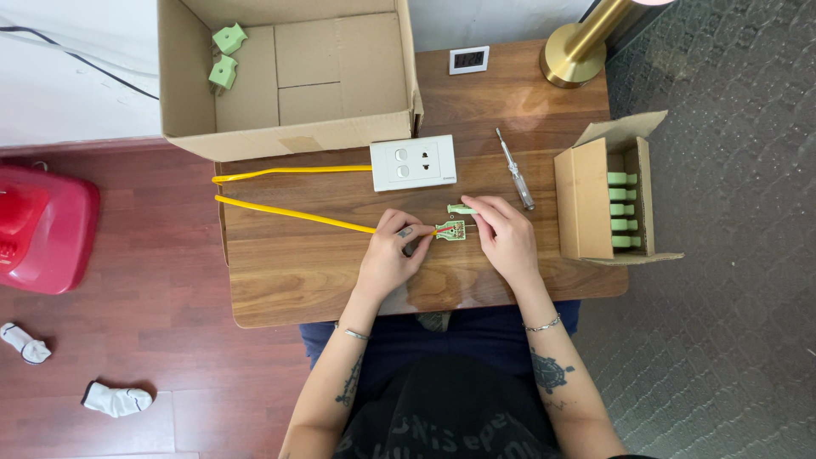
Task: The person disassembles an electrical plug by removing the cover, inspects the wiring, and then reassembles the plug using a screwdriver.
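Left hand (393, 255): fingers pinched together on the end of a yellow cable (293, 214), right where it meets a small green plug part (451, 229). Right hand (503, 236): fingertips closed on the other side of that same green part, pressing it to the table. The two hands are near each other, with the part between them. One more green piece (460, 209) lies just above it, touching the right fingertips.

Count: 1 yellow cable, doubled back in a long loop toward the table's left edge. 1 white wall socket plate (413, 162) just above the hands. 1 screwdriver (515, 179) beside the plate, clear handle. 1 small cardboard box (595, 200) at the right, open side up, 5 green plugs (623, 210) stacked inside. 1 large open cardboard box (289, 72) at the back, 2 green plugs (226, 55) in its left corner. 1 small digital clock (469, 59), 1 brass lamp base (575, 53).

Surface: small dark wood table (340, 280). Red-brown wood floor at left, grey carpet at right. Red plastic object (42, 225) on the floor, 2 white socks (115, 399) near it.
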